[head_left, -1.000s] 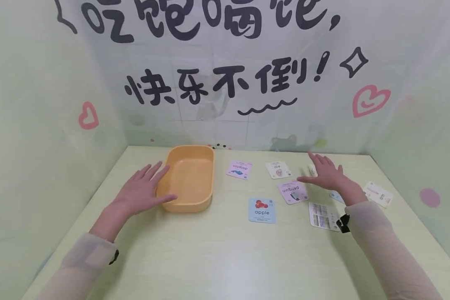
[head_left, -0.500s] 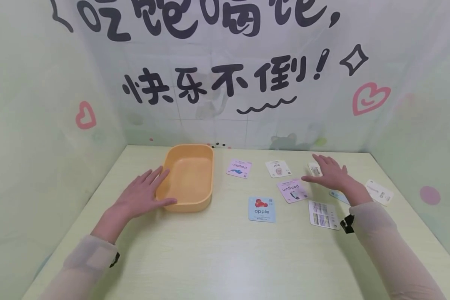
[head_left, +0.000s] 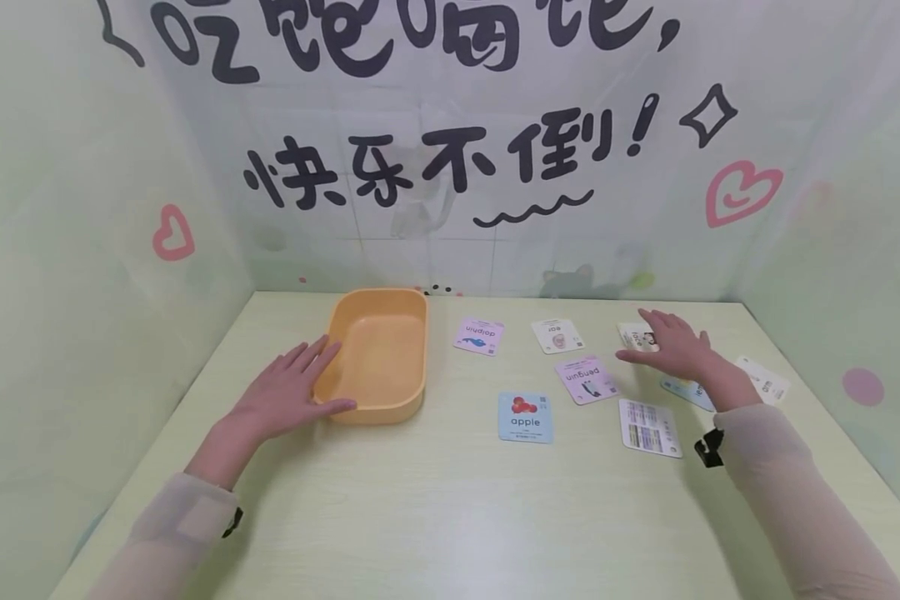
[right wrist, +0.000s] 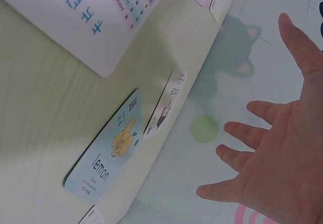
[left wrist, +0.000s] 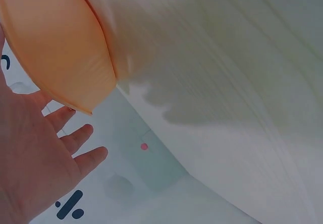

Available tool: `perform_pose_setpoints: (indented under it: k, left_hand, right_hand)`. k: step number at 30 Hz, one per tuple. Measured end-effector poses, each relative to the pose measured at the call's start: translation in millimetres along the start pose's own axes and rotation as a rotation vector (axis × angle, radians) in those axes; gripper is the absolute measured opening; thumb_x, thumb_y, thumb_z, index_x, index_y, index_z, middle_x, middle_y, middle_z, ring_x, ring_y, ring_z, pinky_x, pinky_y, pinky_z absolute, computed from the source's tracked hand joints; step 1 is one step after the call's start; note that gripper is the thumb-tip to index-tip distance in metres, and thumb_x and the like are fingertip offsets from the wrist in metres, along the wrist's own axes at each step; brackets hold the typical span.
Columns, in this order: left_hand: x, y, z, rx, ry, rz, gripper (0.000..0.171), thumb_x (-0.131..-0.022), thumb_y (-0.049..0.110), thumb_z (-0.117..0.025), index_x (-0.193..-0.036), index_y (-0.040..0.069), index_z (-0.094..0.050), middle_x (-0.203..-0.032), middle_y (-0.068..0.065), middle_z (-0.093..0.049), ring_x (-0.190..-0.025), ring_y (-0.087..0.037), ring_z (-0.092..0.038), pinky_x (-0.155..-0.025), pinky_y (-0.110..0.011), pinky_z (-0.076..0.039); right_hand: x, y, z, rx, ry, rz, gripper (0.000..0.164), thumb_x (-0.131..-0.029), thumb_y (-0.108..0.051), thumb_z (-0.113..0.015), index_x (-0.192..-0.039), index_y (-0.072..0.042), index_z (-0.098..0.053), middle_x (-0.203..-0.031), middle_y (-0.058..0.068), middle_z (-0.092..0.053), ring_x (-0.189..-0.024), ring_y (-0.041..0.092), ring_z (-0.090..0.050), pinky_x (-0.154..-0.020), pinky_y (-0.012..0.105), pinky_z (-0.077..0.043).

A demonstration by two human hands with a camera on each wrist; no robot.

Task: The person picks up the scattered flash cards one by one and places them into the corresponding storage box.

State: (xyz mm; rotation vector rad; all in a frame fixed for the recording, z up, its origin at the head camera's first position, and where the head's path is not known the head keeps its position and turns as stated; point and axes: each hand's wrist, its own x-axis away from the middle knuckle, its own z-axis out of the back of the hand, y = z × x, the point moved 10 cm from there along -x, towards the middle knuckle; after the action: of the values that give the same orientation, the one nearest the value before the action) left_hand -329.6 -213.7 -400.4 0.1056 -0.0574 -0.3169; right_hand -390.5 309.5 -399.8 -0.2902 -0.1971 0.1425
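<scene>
My left hand [head_left: 283,393], fingers spread, is at the left side of an orange tray [head_left: 416,387]. In the left wrist view the fingers [left wrist: 91,158] extend by the tray's edge; contact is unclear. My right hand [head_left: 671,346] hovers with fingers apart and holds nothing. Below it lie a white face card [head_left: 630,336], partly hidden by the hand, and a blue lemon card [right wrist: 118,148], seen whole in the right wrist view. Nearby are a pink penguin card [head_left: 587,381], a white ear card [head_left: 558,336] and a white card with coloured columns [head_left: 648,427].
A blue apple card [head_left: 525,417] lies mid-table, and a pink dolphin card [head_left: 479,336] lies right of the tray. At the far right is a white arm card [head_left: 765,383], partly behind the right forearm. A printed cloth wall [head_left: 457,267] borders the table at the back and sides.
My right hand has drifted to the right, uncovering more of the face card and the lemon card. The left hand has stayed almost in place by the tray. The cards lie as before.
</scene>
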Motion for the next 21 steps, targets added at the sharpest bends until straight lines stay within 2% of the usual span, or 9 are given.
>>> perform_pose_setpoints:
  k: [10, 17, 21]
  left_hand:
    - [0.4, 6.8, 3.1, 0.016, 0.021, -0.008, 0.101, -0.087, 0.074, -0.053, -0.158, 0.007, -0.025, -0.164, -0.02, -0.024, -0.148, -0.048, -0.022, -0.124, -0.063, -0.023]
    - [-3.5, 6.8, -1.2, 0.028, 0.017, 0.004, 0.103, -0.087, 0.075, -0.052, -0.158, 0.007, -0.023, -0.165, -0.02, -0.021, -0.149, -0.048, -0.02, -0.125, -0.061, -0.022]
    - [-5.7, 8.7, -0.4, 0.019, 0.021, 0.009, 0.104, -0.086, 0.076, -0.052, -0.158, 0.006, -0.024, -0.165, -0.021, -0.021, -0.149, -0.048, -0.021, -0.125, -0.061, -0.022]
  right_hand:
    - [1.6, 11.0, 11.6, -0.016, 0.058, 0.006, 0.095, -0.095, -0.054, -0.058, -0.154, 0.009, -0.018, -0.156, 0.038, -0.021, -0.142, 0.058, -0.018, -0.109, 0.085, -0.014]
    - [3.8, 17.5, 17.9, -0.042, 0.074, 0.013, 0.097, -0.096, -0.054, -0.057, -0.154, 0.01, -0.013, -0.156, 0.039, -0.019, -0.142, 0.058, -0.018, -0.117, 0.073, -0.02]
    - [7.5, 21.6, 21.6, -0.065, 0.084, 0.006, 0.097, -0.097, -0.053, -0.057, -0.154, 0.011, -0.012, -0.156, 0.04, -0.019, -0.142, 0.058, -0.018, -0.118, 0.073, -0.02]
